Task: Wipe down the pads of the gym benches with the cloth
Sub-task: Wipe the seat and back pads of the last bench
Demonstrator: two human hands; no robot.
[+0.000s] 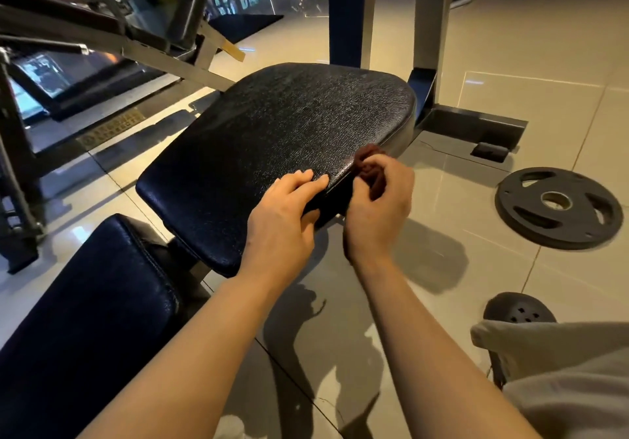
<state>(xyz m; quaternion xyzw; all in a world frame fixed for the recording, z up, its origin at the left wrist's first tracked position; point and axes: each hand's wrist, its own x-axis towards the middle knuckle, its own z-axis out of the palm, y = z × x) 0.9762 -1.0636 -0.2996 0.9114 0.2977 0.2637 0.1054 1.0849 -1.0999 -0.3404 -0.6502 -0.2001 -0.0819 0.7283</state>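
While the head cam looks down, the black seat pad [272,146] runs its long axis from near-left to far-right, wide rounded end toward the steel uprights [430,30]. Left hand [282,217] rests on the pad's near-right edge — fingers fairly straight on top, thumb tucked under the rim. Right hand [377,207] sits just beside that edge, fingers curled round a bunched dark-red cloth [369,169] touching the pad's side. Second pad [88,309] lies near-left. Open tile floor [476,132] to the right, w/ a weight plate [558,207] well apart. No legible writing.
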